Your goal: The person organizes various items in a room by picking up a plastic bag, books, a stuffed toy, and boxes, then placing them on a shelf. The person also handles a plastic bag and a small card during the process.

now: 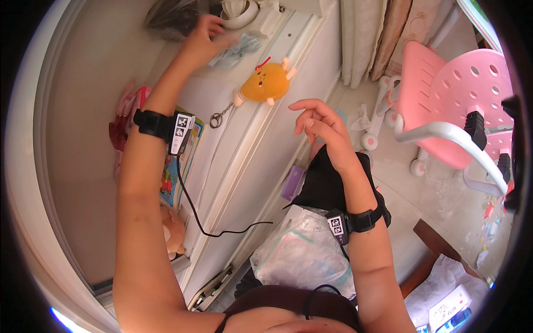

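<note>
My left hand reaches to the far end of a white ledge, fingers apart and slightly blurred, with nothing visible in it. Beside its fingertips lies a crumpled clear bluish plastic wrapper; I cannot tell whether they touch. Just beyond are a dark plastic bag and a white rounded object. An orange plush keychain with a metal ring rests on the sill track, between my two hands. My right hand hovers to the right of the plush, its fingers loosely bent and apart, holding nothing.
Picture books and a plush toy stand along the ledge by my left forearm. Below my right arm are a black bag and a clear plastic bag. A pink chair stands at right, near a curtain.
</note>
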### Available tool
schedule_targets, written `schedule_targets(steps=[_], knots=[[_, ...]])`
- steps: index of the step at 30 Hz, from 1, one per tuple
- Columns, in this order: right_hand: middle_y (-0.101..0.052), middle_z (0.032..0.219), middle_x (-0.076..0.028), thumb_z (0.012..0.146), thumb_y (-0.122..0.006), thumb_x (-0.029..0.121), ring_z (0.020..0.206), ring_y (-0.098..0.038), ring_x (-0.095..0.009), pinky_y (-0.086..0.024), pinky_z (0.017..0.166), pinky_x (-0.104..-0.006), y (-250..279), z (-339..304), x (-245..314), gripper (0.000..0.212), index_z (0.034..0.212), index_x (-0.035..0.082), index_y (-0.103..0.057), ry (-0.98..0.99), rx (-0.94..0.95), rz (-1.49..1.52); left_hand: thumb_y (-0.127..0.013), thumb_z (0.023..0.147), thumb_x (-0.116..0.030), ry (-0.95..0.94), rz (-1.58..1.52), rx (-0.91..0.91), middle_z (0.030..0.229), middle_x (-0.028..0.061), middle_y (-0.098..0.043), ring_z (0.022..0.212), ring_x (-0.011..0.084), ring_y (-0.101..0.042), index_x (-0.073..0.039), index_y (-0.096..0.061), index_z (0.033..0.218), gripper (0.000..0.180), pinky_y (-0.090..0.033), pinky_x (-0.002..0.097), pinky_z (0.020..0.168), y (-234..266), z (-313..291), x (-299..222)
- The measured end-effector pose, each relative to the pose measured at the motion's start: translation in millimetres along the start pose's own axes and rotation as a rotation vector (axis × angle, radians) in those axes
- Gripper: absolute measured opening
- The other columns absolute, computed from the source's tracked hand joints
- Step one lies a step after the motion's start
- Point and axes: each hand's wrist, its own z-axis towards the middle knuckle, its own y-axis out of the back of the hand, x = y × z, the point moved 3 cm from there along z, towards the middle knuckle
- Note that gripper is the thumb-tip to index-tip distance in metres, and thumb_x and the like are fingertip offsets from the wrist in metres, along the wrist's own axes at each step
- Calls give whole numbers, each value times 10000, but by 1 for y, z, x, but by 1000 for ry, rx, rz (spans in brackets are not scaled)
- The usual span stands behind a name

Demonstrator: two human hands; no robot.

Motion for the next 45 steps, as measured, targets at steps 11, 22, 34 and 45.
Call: schedule_targets(steps=[11,22,34,45], knots=[[-622,825,2,936,-549,244,662,-437,-68,-374,676,-216,-5,1,-2,379,1248,52,-642,52,-1,-8,-542,1047,-389,534,-644,168,925,14,-656,620,112,-513,-98,-623,1233,355,-391,265,501,29,-74,-42],[-609,853,26,930,-519,104,833,-564,-59,-371,631,-220,-3,1,-5,331,1235,74,-645,22,37,45,-546,1001,-389,157,25,-314,1304,196,-627,1198,341,-596,-44,-505,1433,555,-457,410,999,13,34,-38],[-609,859,20,938,-519,117,836,-560,-64,-378,637,-226,1,-2,-2,323,1233,90,-649,33,32,41,-662,917,-187,-83,355,-200,1268,195,-659,1198,375,-606,-111,-669,1308,399,-479,419,1017,0,59,38],[-624,849,5,930,-515,136,758,-495,-64,-377,643,-223,2,-4,-2,340,1238,73,-643,27,5,23,-811,818,-160,-140,-244,447,1359,33,-597,1155,153,-582,-124,-550,1439,674,-487,320,979,2,-70,-94]])
